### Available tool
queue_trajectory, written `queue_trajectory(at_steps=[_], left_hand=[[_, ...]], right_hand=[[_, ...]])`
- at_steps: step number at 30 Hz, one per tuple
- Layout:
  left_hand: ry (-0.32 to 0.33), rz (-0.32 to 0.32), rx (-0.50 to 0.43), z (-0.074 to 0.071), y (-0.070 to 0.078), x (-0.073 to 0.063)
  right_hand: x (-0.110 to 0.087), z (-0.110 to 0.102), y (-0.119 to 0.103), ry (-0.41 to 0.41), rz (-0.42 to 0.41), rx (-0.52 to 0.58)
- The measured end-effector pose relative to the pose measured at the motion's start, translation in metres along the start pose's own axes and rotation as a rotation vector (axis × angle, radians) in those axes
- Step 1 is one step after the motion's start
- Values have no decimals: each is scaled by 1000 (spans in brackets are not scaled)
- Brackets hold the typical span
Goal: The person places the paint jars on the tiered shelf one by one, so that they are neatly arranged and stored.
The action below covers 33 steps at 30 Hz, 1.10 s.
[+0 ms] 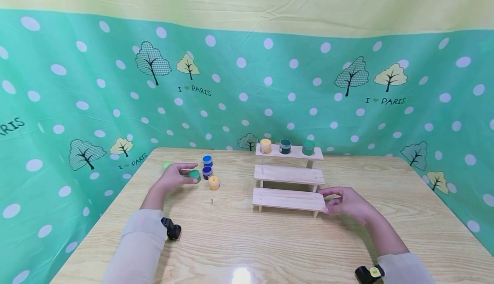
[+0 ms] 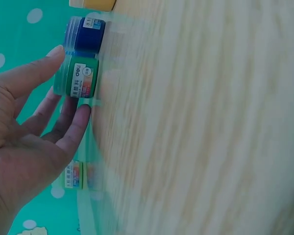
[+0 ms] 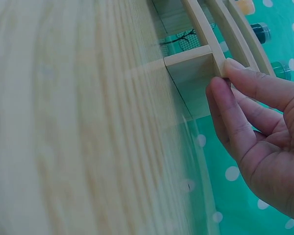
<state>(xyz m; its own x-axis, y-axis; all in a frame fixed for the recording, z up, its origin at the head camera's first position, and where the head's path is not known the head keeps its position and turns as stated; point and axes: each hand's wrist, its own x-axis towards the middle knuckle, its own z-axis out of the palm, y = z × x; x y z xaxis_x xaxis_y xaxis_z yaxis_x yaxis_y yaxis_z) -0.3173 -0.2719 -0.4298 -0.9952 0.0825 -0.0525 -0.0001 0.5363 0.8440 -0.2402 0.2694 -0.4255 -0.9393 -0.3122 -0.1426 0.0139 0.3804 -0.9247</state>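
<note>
My left hand is at the left of the table, thumb and fingers around a small green paint jar. The left wrist view shows this green jar upright on the table, its label facing the camera. A dark blue paint jar stands right beside it. With thumb and fingertips, my right hand pinches the right end of the lowest step of a three-step wooden stand. That grip shows up close in the right wrist view, at the corner of the board.
On the stand's top step are a yellow-orange jar, a dark teal jar and a green jar. A blue jar, a light orange jar and a lime-green jar stand near my left hand. A patterned cloth hangs behind.
</note>
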Motion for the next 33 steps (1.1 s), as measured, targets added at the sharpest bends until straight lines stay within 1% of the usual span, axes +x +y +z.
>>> queue_trajectory(at_steps=[4,11,19,24,28,30,33], left_hand=[[0,-6,-5,2,0,2],[25,-39,-8,3,-3,5],[49,-30,5,3,-6,6],[74,-47,8,1,-3,2],[83,-49,14,-1,2,-3],[89,-48,5,-3,3,-5],[96,-27,-21,-6,5,-8]], right_hand=[[0,0,0,-2,0,4],[1,-1,1,-11,-10,6],[1,0,2,-19,-27,4],[1,0,3,-5,-10,4],[0,0,2,-13,-16,7],[-1,1,1,-15,-18,12],[-1,1,0,-17,-19,14]])
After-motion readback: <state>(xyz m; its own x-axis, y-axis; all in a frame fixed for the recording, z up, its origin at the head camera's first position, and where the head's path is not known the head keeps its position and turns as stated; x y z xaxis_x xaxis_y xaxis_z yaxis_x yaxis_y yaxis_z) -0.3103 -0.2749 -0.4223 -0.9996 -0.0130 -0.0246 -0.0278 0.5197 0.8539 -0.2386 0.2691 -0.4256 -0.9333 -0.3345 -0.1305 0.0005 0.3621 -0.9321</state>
